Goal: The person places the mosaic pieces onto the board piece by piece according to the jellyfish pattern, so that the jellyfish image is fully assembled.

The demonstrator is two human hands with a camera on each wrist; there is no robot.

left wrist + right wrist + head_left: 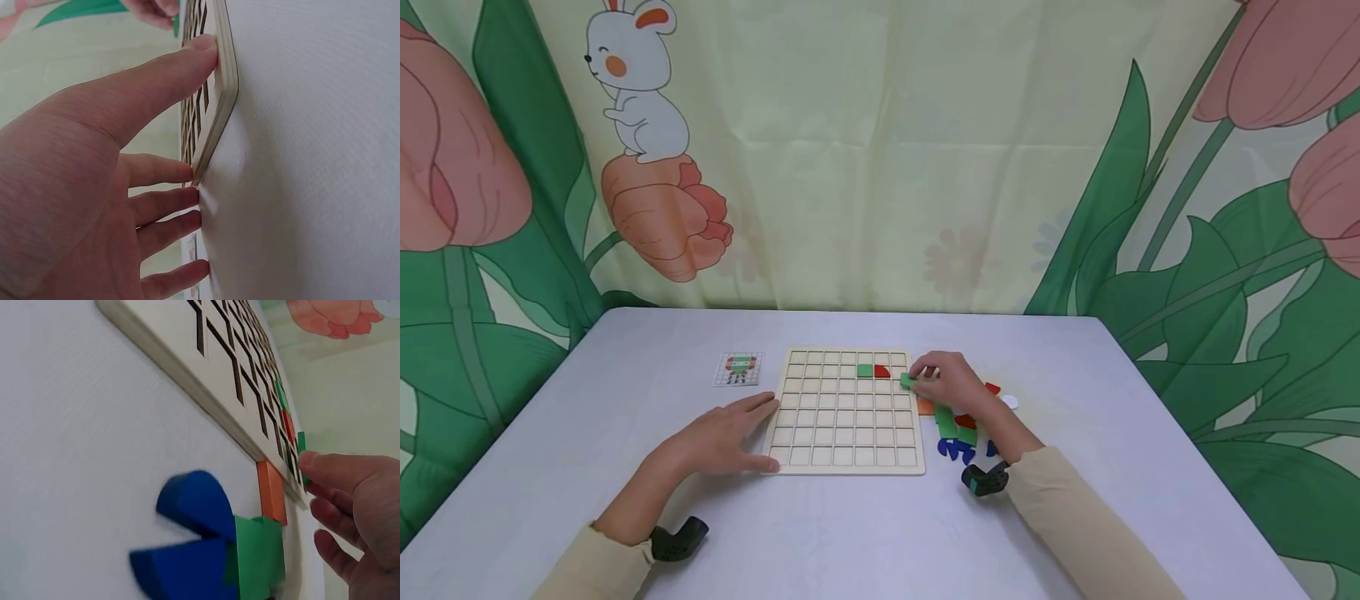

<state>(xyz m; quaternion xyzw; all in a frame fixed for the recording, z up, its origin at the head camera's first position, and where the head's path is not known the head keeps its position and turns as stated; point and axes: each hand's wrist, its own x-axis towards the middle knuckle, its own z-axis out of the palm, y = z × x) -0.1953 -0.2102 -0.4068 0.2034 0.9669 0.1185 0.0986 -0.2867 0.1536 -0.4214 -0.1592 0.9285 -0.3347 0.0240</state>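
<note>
A wooden grid board [833,433] lies on the table. In its upper part a green square block [865,371] sits in one cell, with a red rounded piece [882,372] in the cell to its right. My right hand [953,385] pinches a green block [907,381] between thumb and fingers, over the board's right side. The right wrist view shows the green block [302,442] at the fingertips, partly hidden by the thumb. My left hand [721,435] has its fingers extended along the board's left edge; its thumb rests on the near left corner, seen also in the left wrist view.
A small pattern card [738,369] lies left of the board. Right of it are loose pieces: green blocks [946,423], blue pieces [955,449], an orange block [925,407], red pieces [965,422] and a white piece [1011,402]. A printed curtain [880,167] hangs behind the table.
</note>
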